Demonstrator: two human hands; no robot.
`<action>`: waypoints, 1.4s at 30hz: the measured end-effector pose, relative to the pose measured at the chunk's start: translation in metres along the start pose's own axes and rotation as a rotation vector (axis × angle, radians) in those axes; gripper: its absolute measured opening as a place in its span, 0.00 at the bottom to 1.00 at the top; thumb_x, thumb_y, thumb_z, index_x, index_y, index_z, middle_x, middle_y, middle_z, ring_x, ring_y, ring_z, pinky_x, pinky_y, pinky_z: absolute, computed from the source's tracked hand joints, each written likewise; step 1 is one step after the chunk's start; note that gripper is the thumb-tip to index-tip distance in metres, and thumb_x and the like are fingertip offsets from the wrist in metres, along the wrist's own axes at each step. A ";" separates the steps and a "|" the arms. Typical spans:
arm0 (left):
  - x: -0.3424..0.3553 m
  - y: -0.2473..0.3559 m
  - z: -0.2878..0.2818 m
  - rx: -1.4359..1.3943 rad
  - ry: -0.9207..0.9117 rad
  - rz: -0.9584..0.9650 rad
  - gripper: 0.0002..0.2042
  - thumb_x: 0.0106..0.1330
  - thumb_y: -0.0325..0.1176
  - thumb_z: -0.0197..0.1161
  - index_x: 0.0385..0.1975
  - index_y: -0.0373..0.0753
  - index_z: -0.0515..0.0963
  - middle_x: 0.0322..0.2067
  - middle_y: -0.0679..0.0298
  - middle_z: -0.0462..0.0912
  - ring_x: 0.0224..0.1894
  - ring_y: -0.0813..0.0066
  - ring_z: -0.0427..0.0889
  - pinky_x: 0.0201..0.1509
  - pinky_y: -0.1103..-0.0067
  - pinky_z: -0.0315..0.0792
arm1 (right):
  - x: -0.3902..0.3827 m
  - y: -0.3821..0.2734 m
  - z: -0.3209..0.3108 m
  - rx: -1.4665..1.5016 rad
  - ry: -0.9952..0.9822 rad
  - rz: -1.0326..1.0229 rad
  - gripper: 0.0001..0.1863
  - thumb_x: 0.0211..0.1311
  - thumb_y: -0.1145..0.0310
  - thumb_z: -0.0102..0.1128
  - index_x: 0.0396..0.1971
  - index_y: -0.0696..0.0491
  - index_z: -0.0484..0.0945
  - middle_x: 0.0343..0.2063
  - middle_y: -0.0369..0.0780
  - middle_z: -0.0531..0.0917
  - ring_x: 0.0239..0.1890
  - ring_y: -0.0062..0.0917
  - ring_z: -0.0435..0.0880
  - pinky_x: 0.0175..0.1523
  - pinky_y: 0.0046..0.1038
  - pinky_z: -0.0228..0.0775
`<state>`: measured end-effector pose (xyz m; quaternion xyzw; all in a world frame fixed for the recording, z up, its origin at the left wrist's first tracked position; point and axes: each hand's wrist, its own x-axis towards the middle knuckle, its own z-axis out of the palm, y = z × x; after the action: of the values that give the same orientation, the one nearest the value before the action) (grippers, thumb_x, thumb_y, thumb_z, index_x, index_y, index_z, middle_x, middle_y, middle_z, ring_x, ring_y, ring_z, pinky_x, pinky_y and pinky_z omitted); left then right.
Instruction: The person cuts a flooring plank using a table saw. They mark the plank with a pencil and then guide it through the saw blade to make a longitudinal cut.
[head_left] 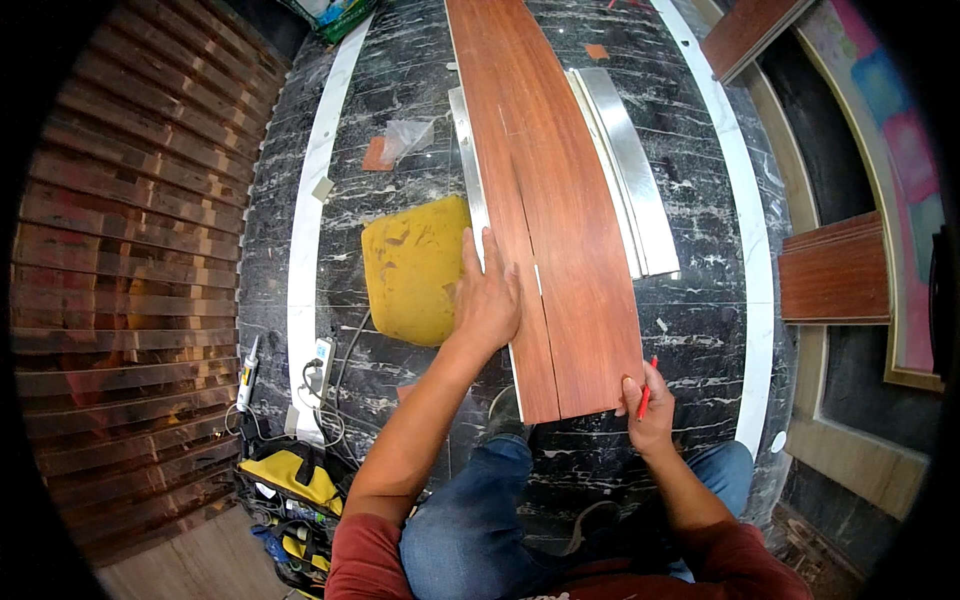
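A long reddish-brown wood-grain board lies lengthwise in front of me, with a thin dark line along it and a short white mark on that line. My left hand rests open over its left edge, fingers stretched out and some apart. At the near right corner, my right hand is closed around a slim red pencil, its thumb by the board's edge. Whether that hand also grips the board, I cannot tell. A silvery metal strip shows along the board's left side.
Left of the board is a worn yellow pad. Wide silvery panels lie on its right. A power strip, a sealant tube and a yellow-black tool bag are at left. Framed panelling stands at right.
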<state>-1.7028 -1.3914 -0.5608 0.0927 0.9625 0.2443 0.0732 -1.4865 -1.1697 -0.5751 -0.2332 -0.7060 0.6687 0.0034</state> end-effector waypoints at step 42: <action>-0.027 0.007 0.002 0.039 -0.043 -0.003 0.34 0.83 0.41 0.45 0.78 0.23 0.46 0.76 0.28 0.42 0.68 0.22 0.67 0.71 0.49 0.67 | -0.027 0.008 -0.016 -0.052 -0.012 0.005 0.24 0.79 0.63 0.60 0.66 0.60 0.73 0.37 0.37 0.83 0.31 0.16 0.81 0.33 0.21 0.78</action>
<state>-1.6753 -1.3901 -0.5564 0.0978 0.9654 0.2233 0.0922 -1.4546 -1.1640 -0.5724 -0.2311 -0.7225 0.6516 -0.0083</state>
